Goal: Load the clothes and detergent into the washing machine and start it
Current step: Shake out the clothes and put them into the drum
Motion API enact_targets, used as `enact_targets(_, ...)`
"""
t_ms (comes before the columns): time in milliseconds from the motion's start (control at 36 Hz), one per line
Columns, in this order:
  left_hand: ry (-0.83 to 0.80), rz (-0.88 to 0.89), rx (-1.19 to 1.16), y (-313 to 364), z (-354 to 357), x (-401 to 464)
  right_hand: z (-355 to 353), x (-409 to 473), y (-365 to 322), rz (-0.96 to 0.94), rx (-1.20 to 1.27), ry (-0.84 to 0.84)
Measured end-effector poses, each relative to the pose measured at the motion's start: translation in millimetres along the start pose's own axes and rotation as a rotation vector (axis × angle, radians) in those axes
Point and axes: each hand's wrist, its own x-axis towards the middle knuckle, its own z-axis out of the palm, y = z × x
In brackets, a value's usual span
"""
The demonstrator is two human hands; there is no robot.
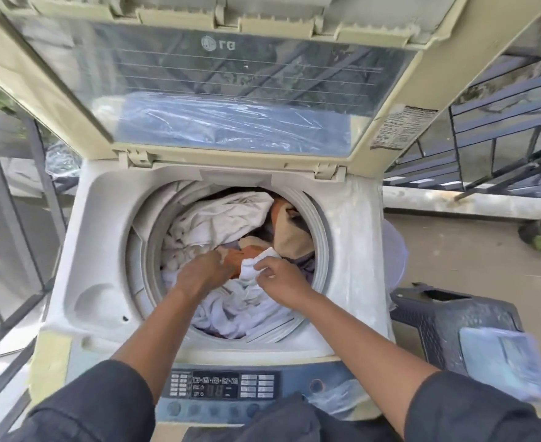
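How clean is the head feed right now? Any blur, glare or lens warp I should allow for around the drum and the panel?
Head view: daylight, even on the clothes in the drum; wide-angle warp bows the open lid and the railings; the lid's window reflects, hiding what lies behind; the packet at the right edge is motion-smeared; the control panel labels are too soft to read; both hands, left hand and right hand, are fairly sharp.

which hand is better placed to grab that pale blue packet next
Probably the right hand: the pale blue plastic packet lies on the dark plastic stool at the washer's right. The left hand is pressed into the clothes on the drum's far side.
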Motion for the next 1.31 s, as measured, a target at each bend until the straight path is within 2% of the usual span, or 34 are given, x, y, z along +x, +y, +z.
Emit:
enact_targets(167,0.095,0.129,-0.194,22,-10,-52,-29,-29,-11,-0.141,0.164,0.129)
enact_targets(278,0.158,0.290,-0.341,36,-8,-79,-58,-55,-12,-0.224,0.248,0.227)
enact_targets(444,0.157,0.535,-0.373,73,-3,-125,-107,-103,10,-0.338,0.387,0.388)
enact_targets(583,0.182,0.629,-0.347,125,-1,-137,-153,-121,46,-0.330,0.548,0.511)
enact_targets(694,0.182,0.664,-0.426,182,11,-137,-193,-116,91,-0.256,0.594,0.619)
enact_targets(833,0.129,0.623,-0.443,253,46,-120,-244,-88,155,-0.117,0.504,0.655)
enact_targets(917,-0.005,0.567,-0.496,295,73,-104,-269,-60,196,-0.008,0.380,0.614)
enact_targets(1028,-0.200,0.409,-0.542,344,118,-77,-291,-17,256,0.133,0.224,0.553)
enact_targets(1139,-0.221,0.282,-0.525,373,171,-24,-294,33,318,0.236,0.133,0.461)
enact_targets(1306,-0.223,0.173,-0.404,392,254,77,-279,110,390,0.281,0.080,0.296)
